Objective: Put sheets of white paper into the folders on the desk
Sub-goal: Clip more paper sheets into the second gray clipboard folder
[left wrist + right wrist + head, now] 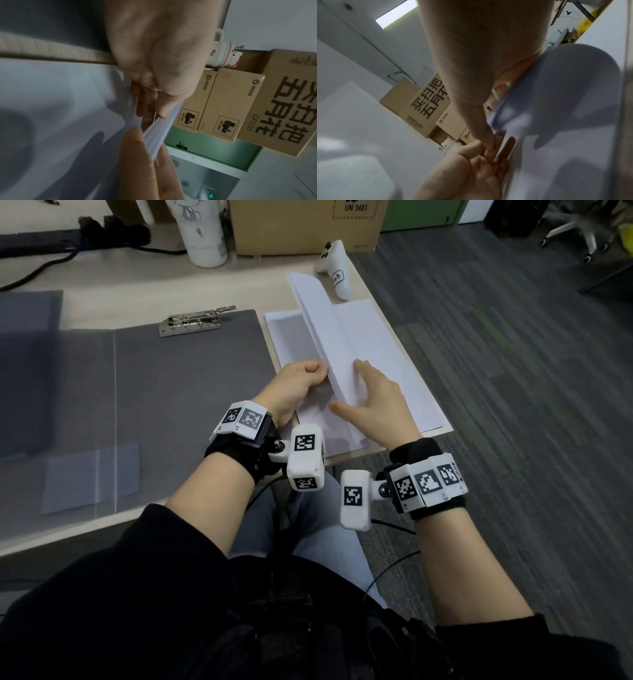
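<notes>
Left hand (pixel 301 386) and right hand (pixel 380 395) pinch the sheets (pixel 346 337) at one edge, right of the folder (pixel 188 392); paper likely limp.

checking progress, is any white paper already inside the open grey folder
No, the open grey folder shows only its bare grey inside below the metal clip, while the white sheets lie beside it on the desk.

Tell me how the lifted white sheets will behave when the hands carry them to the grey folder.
Probably floppy: the lifted sheets already curve over where the left hand pinches their edge. Probably light, since a fingertip grip raises them. They may slide apart, as several loose edges show in the left wrist view.
</notes>
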Demonstrator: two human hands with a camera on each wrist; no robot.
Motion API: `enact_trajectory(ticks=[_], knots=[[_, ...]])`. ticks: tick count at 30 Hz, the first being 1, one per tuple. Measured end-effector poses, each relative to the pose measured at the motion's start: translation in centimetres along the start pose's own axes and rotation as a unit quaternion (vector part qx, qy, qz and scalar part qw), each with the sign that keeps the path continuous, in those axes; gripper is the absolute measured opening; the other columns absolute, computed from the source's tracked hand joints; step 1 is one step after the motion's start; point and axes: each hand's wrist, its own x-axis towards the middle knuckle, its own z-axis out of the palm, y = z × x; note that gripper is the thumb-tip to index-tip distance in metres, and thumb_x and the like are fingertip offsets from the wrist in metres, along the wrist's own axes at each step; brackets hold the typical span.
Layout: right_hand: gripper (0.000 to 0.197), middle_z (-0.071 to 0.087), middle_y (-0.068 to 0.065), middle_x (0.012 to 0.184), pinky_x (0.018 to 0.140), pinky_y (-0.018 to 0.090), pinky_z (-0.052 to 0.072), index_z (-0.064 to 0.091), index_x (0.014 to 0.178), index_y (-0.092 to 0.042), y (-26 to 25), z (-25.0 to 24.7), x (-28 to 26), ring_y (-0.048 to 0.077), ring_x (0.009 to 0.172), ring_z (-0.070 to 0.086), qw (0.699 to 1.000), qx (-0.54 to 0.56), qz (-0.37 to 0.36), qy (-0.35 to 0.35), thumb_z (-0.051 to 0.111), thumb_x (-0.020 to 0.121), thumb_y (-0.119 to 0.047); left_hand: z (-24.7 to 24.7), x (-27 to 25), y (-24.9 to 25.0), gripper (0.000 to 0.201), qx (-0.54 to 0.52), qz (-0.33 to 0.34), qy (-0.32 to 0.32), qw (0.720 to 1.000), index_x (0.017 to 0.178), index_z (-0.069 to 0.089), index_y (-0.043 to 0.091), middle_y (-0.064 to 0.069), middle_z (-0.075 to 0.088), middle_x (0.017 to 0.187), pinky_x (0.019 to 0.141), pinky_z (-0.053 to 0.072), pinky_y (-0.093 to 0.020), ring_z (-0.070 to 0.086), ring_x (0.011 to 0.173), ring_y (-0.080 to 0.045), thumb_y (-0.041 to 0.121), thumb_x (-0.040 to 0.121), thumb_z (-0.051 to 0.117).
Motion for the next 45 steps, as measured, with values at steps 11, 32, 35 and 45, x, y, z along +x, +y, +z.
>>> enact_trajectory(ticks=[11,32,35,45], knots=[[0.023,0.061,0.019,0.101,0.074,0.04,0.04,0.051,0.104,-0.001,-1.6,0.2,0.2,0.039,0.094,0.054,0.986,-0.043,0.015,0.161,0.047,0.089,-0.017,-0.5,-0.8,1.2,0.04,0.019,-0.014,-0.078,0.997,0.096,0.063,0.02,0.007,0.073,0.094,0.095,0.04,-0.026,0.059,0.104,-0.009,0.043,0.1,0.031],[0.022,0.03,-0.021,0.049,0.046,0.008,0.02,0.068,0.08,0.003,-10.5,-2.0,-2.2,0.001,0.04,0.031,0.822,0.216,-0.205,0.484,0.048,0.073,0.007,-7.1,-4.0,5.4,0.016,-0.172,0.106,0.193,0.96,0.088,0.054,0.015,0.007,0.056,0.067,0.052,0.039,-0.022,0.052,0.053,-0.006,0.023,0.098,0.044],[0.021,0.032,-0.017,0.042,0.047,0.008,0.019,0.064,0.074,0.0,-11.1,-1.7,-2.3,0.002,0.042,0.03,0.826,0.256,-0.2,0.462,0.045,0.073,0.007,-8.4,-6.0,6.9,0.014,-0.262,0.176,0.213,0.925,0.104,0.053,0.005,-0.001,0.069,0.08,0.061,0.053,-0.022,0.067,0.068,-0.01,0.014,0.099,0.043],[0.04,0.024,-0.015,0.043,0.052,0.023,0.017,0.027,0.045,-0.028,-12.3,1.7,-1.4,0.01,0.051,0.019,0.88,0.389,-0.123,0.242,0.049,0.066,-0.001,-13.4,-12.6,8.0,0.009,-0.11,0.358,0.259,0.89,0.096,0.05,0.012,0.012,0.066,0.08,0.075,0.047,-0.02,0.059,0.078,-0.005,0.005,0.093,0.046]])
